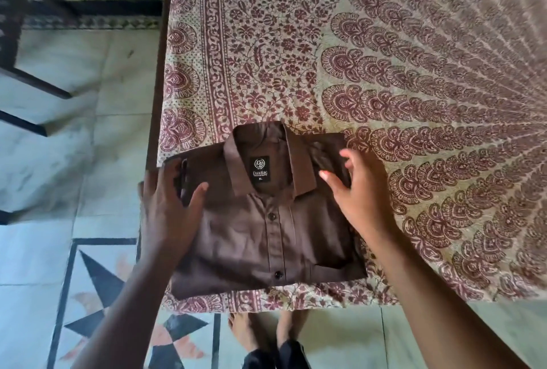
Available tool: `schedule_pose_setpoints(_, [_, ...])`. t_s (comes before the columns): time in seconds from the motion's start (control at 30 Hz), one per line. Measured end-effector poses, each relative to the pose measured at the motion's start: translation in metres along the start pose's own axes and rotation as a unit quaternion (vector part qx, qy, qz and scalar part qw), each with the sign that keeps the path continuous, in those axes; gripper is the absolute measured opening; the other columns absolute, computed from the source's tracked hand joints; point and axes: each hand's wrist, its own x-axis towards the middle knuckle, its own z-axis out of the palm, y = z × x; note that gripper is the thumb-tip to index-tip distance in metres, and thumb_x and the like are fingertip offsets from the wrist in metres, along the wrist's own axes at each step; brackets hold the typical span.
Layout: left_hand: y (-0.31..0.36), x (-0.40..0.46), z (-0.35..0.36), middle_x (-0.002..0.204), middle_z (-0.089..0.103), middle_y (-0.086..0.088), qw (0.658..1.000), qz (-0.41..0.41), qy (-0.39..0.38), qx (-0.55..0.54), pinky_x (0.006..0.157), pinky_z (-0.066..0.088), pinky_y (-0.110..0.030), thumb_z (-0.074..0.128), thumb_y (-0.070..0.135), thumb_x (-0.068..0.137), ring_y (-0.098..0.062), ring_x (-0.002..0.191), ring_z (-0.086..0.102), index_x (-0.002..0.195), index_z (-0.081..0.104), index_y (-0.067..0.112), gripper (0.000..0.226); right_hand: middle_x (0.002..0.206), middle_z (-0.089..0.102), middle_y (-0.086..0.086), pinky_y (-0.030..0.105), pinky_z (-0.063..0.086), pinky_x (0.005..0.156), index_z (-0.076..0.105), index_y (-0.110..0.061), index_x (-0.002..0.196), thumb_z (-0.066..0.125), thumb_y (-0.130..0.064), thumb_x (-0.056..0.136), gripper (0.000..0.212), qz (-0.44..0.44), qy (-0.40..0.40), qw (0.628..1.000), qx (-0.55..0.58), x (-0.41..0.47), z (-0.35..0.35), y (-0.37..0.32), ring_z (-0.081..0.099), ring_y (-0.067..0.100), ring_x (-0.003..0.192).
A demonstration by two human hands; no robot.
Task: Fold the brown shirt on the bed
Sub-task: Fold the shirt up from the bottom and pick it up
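The brown shirt point(260, 229) lies folded into a neat rectangle at the near left corner of the bed point(384, 72), collar up, buttons and a black neck label showing. My left hand point(168, 205) rests on the shirt's left edge, thumb on top and fingers straight along the side. My right hand point(358, 188) touches the shirt's upper right edge near the collar, fingers spread and relaxed. Neither hand grips the cloth.
The bed is covered by a cream sheet with a maroon floral print. Its dark wooden frame point(157, 102) runs along the left side. Tiled floor point(59, 161) with a star pattern lies left and below. A dark chair point(20, 43) stands far left. My feet point(266, 333) are at the bed's near edge.
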Motion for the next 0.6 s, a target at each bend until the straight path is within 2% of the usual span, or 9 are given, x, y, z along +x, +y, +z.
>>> schedule_pose_setpoints(0.07, [0.005,0.016,0.006,0.101,0.067,-0.009,0.999,-0.019,0.008,-0.035,0.09,0.05,-0.043,0.075,0.025,0.092,-0.036,0.1,0.063,0.121,0.066,0.01,0.033,0.105,0.065,0.008,0.042,0.05,0.083,0.063,-0.013,0.122,0.079,-0.03,0.089,0.04,0.007,-0.037,0.999,-0.002,0.03,0.016,-0.007,0.059,0.027,0.1])
schedule_pose_setpoints(0.13, [0.01,0.026,0.01,0.083,0.066,-0.003,0.995,-0.063,0.026,-0.078,0.078,0.041,-0.029,0.075,0.017,0.092,-0.033,0.086,0.066,0.111,0.073,0.006,0.021,0.105,0.07,0.007,0.045,0.053,0.084,0.067,-0.015,0.112,0.077,-0.019,0.089,0.026,0.034,-0.082,0.996,-0.011,0.053,0.029,-0.011,0.066,0.03,0.101])
schedule_pose_setpoints(0.2, [0.012,0.031,0.013,0.082,0.065,-0.002,0.989,-0.1,0.04,-0.098,0.075,0.034,-0.024,0.075,0.015,0.093,-0.031,0.085,0.065,0.108,0.074,0.005,0.018,0.102,0.072,0.006,0.046,0.053,0.084,0.069,-0.016,0.104,0.074,-0.014,0.089,0.016,0.06,-0.09,0.994,-0.02,0.066,0.034,-0.011,0.067,0.03,0.098])
schedule_pose_setpoints(0.27, [0.013,0.024,0.014,0.094,0.067,-0.006,0.99,-0.096,0.058,-0.083,0.082,0.039,-0.03,0.072,0.017,0.094,-0.035,0.097,0.065,0.113,0.07,0.009,0.021,0.103,0.068,0.006,0.049,0.053,0.086,0.066,-0.018,0.105,0.072,-0.018,0.09,0.016,0.066,-0.058,0.996,-0.033,0.064,0.033,-0.015,0.065,0.031,0.101])
schedule_pose_setpoints(0.3, [0.014,0.015,0.016,0.107,0.066,-0.01,0.993,-0.079,0.063,-0.059,0.09,0.043,-0.038,0.07,0.019,0.095,-0.037,0.107,0.061,0.118,0.066,0.011,0.025,0.109,0.065,0.007,0.051,0.051,0.089,0.065,-0.018,0.11,0.07,-0.021,0.092,0.019,0.059,-0.027,0.997,-0.045,0.056,0.031,-0.018,0.062,0.032,0.108])
schedule_pose_setpoints(0.37, [0.015,-0.017,0.02,0.133,0.053,-0.015,0.997,-0.038,0.066,0.002,0.103,0.041,-0.052,0.068,0.024,0.096,-0.039,0.123,0.048,0.131,0.056,0.014,0.038,0.125,0.057,0.01,0.051,0.046,0.094,0.06,-0.018,0.124,0.063,-0.026,0.097,0.028,0.03,0.058,0.995,-0.071,0.025,0.026,-0.027,0.052,0.033,0.122])
schedule_pose_setpoints(0.43, [0.013,-0.052,0.022,0.152,0.043,-0.012,0.996,0.023,0.05,0.064,0.111,0.038,-0.056,0.067,0.029,0.097,-0.038,0.137,0.041,0.144,0.05,0.017,0.051,0.137,0.053,0.011,0.049,0.042,0.097,0.056,-0.015,0.135,0.057,-0.029,0.101,0.038,-0.019,0.118,0.99,-0.077,-0.019,0.02,-0.036,0.049,0.033,0.127])
schedule_pose_setpoints(0.5, [-0.004,-0.074,0.026,0.169,0.025,-0.008,0.99,0.072,0.008,0.118,0.118,0.032,-0.056,0.06,0.041,0.098,-0.034,0.153,0.028,0.156,0.041,0.021,0.064,0.153,0.044,0.012,0.049,0.039,0.107,0.048,-0.012,0.149,0.055,-0.039,0.102,0.054,-0.057,0.08,0.993,-0.072,-0.067,0.023,-0.035,0.043,0.033,0.139])
schedule_pose_setpoints(0.6, [-0.035,-0.076,0.037,0.176,0.0,0.0,0.982,0.106,-0.07,0.137,0.123,0.023,-0.059,0.047,0.057,0.095,-0.031,0.162,0.008,0.165,0.024,0.03,0.078,0.172,0.017,0.008,0.05,0.027,0.118,0.025,-0.015,0.163,0.042,-0.063,0.102,0.079,-0.096,-0.05,0.985,-0.137,-0.117,0.039,-0.002,0.019,0.029,0.158])
